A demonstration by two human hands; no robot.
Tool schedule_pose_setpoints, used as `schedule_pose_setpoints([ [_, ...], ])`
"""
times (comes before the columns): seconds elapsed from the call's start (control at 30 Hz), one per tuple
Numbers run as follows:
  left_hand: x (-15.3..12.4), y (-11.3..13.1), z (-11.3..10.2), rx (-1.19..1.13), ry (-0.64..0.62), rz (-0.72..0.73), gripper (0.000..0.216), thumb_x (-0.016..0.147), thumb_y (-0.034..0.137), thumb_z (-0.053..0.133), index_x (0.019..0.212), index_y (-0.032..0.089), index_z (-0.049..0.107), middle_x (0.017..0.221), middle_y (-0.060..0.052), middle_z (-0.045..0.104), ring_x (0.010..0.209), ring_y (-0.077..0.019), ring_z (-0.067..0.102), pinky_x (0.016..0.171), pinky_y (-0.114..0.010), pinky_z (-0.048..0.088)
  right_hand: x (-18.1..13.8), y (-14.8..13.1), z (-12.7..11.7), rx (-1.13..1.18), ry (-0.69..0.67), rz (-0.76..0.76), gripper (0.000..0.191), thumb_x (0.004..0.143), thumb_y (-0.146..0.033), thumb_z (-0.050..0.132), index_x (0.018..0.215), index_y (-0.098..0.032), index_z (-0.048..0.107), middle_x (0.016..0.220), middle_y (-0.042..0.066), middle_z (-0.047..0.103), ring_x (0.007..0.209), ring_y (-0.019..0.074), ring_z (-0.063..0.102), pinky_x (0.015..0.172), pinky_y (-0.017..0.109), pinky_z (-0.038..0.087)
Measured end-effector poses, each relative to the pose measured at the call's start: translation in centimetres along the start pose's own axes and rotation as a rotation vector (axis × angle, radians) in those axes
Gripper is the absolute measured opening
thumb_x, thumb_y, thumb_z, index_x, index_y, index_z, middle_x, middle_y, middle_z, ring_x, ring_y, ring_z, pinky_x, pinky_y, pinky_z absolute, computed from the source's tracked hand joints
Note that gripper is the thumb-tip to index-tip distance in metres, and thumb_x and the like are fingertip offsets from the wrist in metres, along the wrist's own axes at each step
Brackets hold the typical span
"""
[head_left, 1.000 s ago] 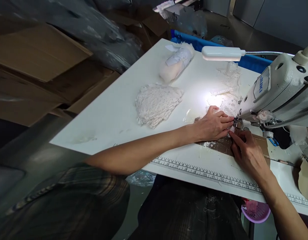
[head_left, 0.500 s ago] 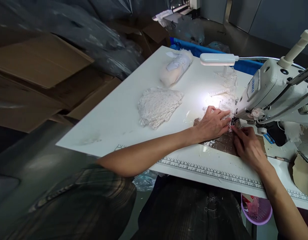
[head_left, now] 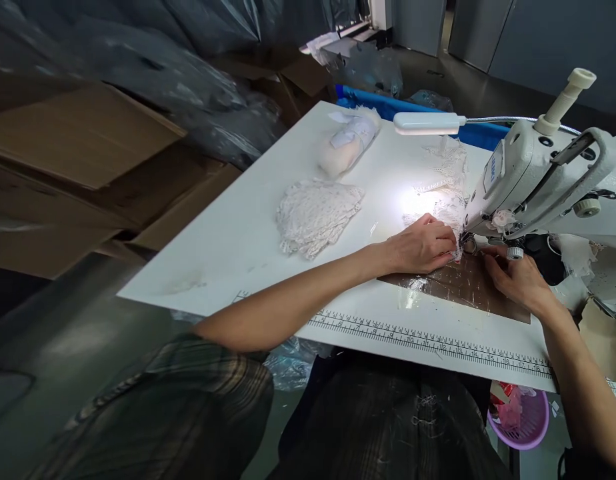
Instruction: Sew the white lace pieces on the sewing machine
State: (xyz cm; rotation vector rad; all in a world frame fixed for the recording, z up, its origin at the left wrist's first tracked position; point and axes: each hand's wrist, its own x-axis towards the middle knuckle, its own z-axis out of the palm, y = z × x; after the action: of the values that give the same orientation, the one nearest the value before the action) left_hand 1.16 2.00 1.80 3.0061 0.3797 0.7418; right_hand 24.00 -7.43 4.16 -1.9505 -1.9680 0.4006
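My left hand (head_left: 424, 245) is closed, its fingers curled on the edge of a white lace piece (head_left: 445, 207) just left of the sewing machine's needle area. My right hand (head_left: 521, 280) is right of the needle area, thumb and index finger drawn together. The machine head partly covers its fingertips, so what they hold cannot be made out. The white sewing machine (head_left: 508, 173) stands over the lace. Beneath both hands lies a shiny brown sheet (head_left: 458, 287) on the table. A lamp (head_left: 428, 123) lights the lace from above.
A stack of white lace pieces (head_left: 318, 213) lies left of my hands, with a wrapped pale bundle (head_left: 349, 141) behind it. A printed ruler (head_left: 418, 343) runs along the front edge of the white table (head_left: 228, 257). Cardboard boxes (head_left: 78, 133) stand left; a purple basket (head_left: 525, 423) is below.
My right hand has moved right, away from the left hand and the needle area. My left hand's fingers have gone from spread flat to curled on the lace. The view has shifted slightly.
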Motion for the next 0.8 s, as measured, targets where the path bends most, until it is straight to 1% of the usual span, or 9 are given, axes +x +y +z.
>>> schedule_pose_setpoints([
  [0.07, -0.2, 0.2, 0.1, -0.018, -0.033, 0.005, 0.021, 0.098, 0.023, 0.049, 0.097, 0.017, 0.07, 0.104, -0.007, 0.071, 0.084, -0.0164, 0.062, 0.078, -0.034, 0.04, 0.1, 0.3, 0.9, 0.023, 0.09, -0.047, 0.031, 0.087, -0.036, 0.044, 0.094, -0.017, 0.068, 0.082, 0.009, 0.07, 0.072, 0.0211, 0.062, 0.066, 0.033, 0.046],
  [0.17, -0.4, 0.3, 0.0, -0.004, -0.073, 0.002, 0.024, 0.099, 0.024, 0.047, 0.099, 0.019, 0.071, 0.108, -0.007, 0.071, 0.085, -0.0173, 0.062, 0.077, -0.035, 0.038, -0.3, 0.6, 1.8, 0.026, 0.171, -0.078, 0.027, 0.087, -0.029, 0.044, 0.089, -0.019, 0.068, 0.077, 0.008, 0.068, 0.072, 0.0213, 0.061, 0.064, 0.033, 0.047],
  [0.23, -0.5, 0.4, -0.1, 0.009, -0.085, 0.003, 0.027, 0.101, 0.023, 0.045, 0.1, 0.019, 0.071, 0.109, -0.007, 0.072, 0.085, -0.0171, 0.061, 0.077, -0.035, 0.037, -0.7, 0.5, 2.1, 0.021, 0.186, -0.099, 0.028, 0.087, -0.027, 0.043, 0.091, -0.018, 0.069, 0.078, 0.008, 0.068, 0.073, 0.0215, 0.062, 0.065, 0.033, 0.048],
  [0.3, -0.5, 0.4, -0.2, 0.014, -0.087, 0.011, 0.028, 0.101, 0.023, 0.044, 0.1, 0.02, 0.072, 0.11, -0.006, 0.072, 0.086, -0.017, 0.061, 0.078, -0.035, 0.037, -1.1, 0.2, 2.4, 0.035, 0.197, -0.142, 0.031, 0.09, -0.027, 0.043, 0.1, -0.017, 0.071, 0.088, 0.01, 0.069, 0.078, 0.0216, 0.064, 0.07, 0.034, 0.05],
  [0.37, -0.6, 0.4, -0.1, 0.016, -0.079, 0.021, 0.028, 0.102, 0.023, 0.043, 0.101, 0.02, 0.072, 0.111, -0.006, 0.072, 0.086, -0.0171, 0.06, 0.078, -0.035, 0.038, -1.4, 0.0, 2.5, 0.041, 0.191, -0.194, 0.036, 0.093, -0.029, 0.042, 0.11, -0.018, 0.071, 0.096, 0.011, 0.07, 0.082, 0.0214, 0.065, 0.074, 0.035, 0.052],
  [0.47, -0.7, 0.3, 0.1, 0.023, -0.055, 0.033, 0.029, 0.102, 0.023, 0.043, 0.102, 0.019, 0.072, 0.111, -0.006, 0.072, 0.087, -0.0173, 0.061, 0.079, -0.035, 0.039, -1.7, -0.3, 2.6, -0.004, 0.143, -0.266, 0.041, 0.097, -0.032, 0.039, 0.121, -0.019, 0.07, 0.102, 0.012, 0.069, 0.088, 0.0217, 0.065, 0.077, 0.036, 0.053],
  [0.53, -0.7, 0.3, 0.2, 0.029, -0.052, 0.035, 0.03, 0.101, 0.023, 0.042, 0.102, 0.018, 0.071, 0.111, -0.007, 0.072, 0.088, -0.0175, 0.061, 0.079, -0.035, 0.04, -1.7, -0.3, 2.5, -0.051, 0.119, -0.289, 0.041, 0.098, -0.032, 0.039, 0.123, -0.022, 0.07, 0.105, 0.012, 0.068, 0.091, 0.0214, 0.064, 0.078, 0.035, 0.053],
  [0.67, -0.6, 0.4, 0.2, 0.057, -0.077, 0.027, 0.029, 0.101, 0.022, 0.042, 0.106, 0.017, 0.07, 0.114, -0.009, 0.071, 0.087, -0.0176, 0.062, 0.079, -0.035, 0.041, -1.8, -0.3, 2.3, -0.122, 0.093, -0.309, 0.04, 0.098, -0.03, 0.041, 0.127, -0.027, 0.068, 0.103, 0.01, 0.067, 0.087, 0.0198, 0.061, 0.076, 0.033, 0.054],
  [0.8, -0.5, 0.5, 0.1, 0.089, -0.073, 0.06, 0.03, 0.102, 0.022, 0.039, 0.108, 0.017, 0.068, 0.121, -0.01, 0.068, 0.088, -0.018, 0.062, 0.077, -0.035, 0.041, -1.7, -0.3, 2.3, -0.168, 0.081, -0.343, 0.04, 0.097, -0.03, 0.042, 0.128, -0.028, 0.067, 0.103, 0.011, 0.065, 0.086, 0.0201, 0.06, 0.074, 0.034, 0.053],
])
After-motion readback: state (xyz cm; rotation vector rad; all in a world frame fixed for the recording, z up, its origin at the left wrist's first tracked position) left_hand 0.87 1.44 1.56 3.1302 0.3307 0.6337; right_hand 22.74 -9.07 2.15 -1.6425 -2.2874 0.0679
